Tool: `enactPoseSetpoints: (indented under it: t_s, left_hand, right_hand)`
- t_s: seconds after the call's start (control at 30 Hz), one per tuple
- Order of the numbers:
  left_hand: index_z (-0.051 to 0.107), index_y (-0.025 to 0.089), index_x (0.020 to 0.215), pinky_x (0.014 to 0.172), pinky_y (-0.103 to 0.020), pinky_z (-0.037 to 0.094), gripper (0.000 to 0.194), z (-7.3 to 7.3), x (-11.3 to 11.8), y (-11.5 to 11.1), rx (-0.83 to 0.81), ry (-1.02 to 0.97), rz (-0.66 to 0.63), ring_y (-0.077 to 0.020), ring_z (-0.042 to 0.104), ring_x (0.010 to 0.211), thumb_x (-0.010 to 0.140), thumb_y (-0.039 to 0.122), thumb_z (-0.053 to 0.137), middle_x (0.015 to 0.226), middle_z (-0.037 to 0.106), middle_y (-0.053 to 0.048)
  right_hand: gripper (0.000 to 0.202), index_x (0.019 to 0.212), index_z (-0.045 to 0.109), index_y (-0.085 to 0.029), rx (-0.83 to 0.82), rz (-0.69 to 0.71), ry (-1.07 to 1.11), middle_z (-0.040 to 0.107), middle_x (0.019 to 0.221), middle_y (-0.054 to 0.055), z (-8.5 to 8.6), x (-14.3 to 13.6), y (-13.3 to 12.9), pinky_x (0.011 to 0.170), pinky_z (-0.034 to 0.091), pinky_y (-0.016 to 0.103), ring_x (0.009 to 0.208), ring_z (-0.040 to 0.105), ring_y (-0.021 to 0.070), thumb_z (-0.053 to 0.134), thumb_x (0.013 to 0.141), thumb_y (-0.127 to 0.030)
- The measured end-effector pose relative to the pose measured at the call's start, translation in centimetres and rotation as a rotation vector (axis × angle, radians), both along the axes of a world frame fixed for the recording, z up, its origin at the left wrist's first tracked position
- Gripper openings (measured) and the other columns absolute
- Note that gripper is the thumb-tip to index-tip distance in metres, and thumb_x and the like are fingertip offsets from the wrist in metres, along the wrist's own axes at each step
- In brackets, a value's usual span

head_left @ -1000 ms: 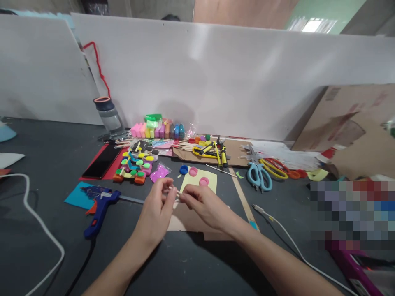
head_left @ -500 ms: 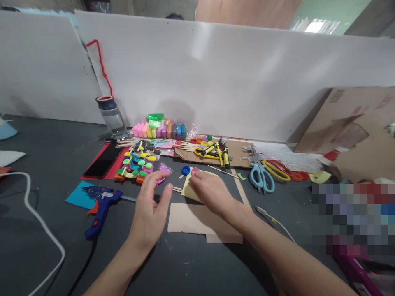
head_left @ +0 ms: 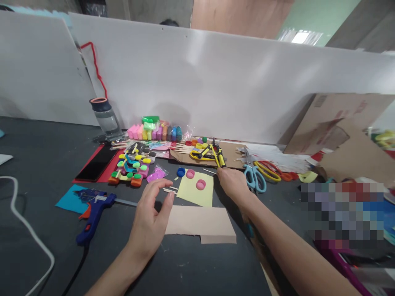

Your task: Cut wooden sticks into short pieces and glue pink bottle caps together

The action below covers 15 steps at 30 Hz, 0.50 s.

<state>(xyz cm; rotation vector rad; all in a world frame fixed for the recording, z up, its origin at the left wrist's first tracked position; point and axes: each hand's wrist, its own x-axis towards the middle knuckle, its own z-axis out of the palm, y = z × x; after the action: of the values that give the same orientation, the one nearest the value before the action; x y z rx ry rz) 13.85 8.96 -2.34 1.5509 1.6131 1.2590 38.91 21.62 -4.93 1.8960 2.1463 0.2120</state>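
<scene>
Right of centre: right hand [head_left: 233, 185], nearer, at right end of thin stick [head_left: 209, 171] slanting down rightward; grip unclear. Left hand [head_left: 151, 213], lower centre-left, loosely spread, empty.

dark grey tabletop [head_left: 197, 271], glossy white partition [head_left: 228, 86] along its back, brown panel [head_left: 240, 16] and green wall [head_left: 324, 18] beyond

The left hand [head_left: 151, 210], thumb and fingers apart, is just beside some short sticks [head_left: 170, 191]. The right hand [head_left: 232, 183] is at the yellow-handled tools [head_left: 221, 159], its grip hidden. Pink discs [head_left: 201, 184] lie on yellow paper [head_left: 197, 200].
</scene>
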Motion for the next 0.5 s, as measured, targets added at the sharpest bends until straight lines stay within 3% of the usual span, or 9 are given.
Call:
enactPoseSetpoints:
  t_s: [0.13, 0.33, 0.5]
  left_hand:
    - [0.063, 0.025, 0.109, 0.057, -0.024, 0.044, 0.021, 0.1, 0.2, -0.1, -0.003, -0.002, -0.033, -0.0211, 0.057, 0.108, 0.097, 0.034, 0.049, 0.116, 0.064, -0.005]
    - [0.063, 0.022, 0.107, 0.076, -0.032, 0.046, 0.021, -0.1, 0.6, -0.4, -0.056, -0.009, -0.116, -0.0223, 0.059, 0.103, 0.097, 0.033, 0.048, 0.112, 0.066, -0.006]
    - [0.063, 0.022, 0.104, 0.065, -0.029, 0.044, 0.021, -0.1, 0.7, -0.4, -0.063, -0.032, -0.142, -0.0225, 0.058, 0.103, 0.096, 0.033, 0.048, 0.11, 0.066, -0.007]
  right_hand:
    - [0.023, 0.107, 0.065, -0.012, -0.008, -0.013, 0.019, 0.067, 0.101, 0.006, 1.0, 0.1, -0.5, 0.083, 0.057, 0.038, 0.09, 0.067, 0.0184, 0.061, 0.098, -0.033]
    - [0.023, 0.108, 0.065, -0.013, -0.011, -0.049, 0.127, 0.067, 0.102, 0.006, 1.6, 0.1, -2.0, 0.085, 0.056, 0.04, 0.093, 0.066, 0.0192, 0.059, 0.099, -0.034]
    - [0.02, 0.103, 0.065, -0.012, -0.039, -0.14, 0.365, 0.066, 0.102, 0.006, 1.2, 0.3, -1.7, 0.084, 0.055, 0.039, 0.092, 0.065, 0.0189, 0.062, 0.097, -0.032]
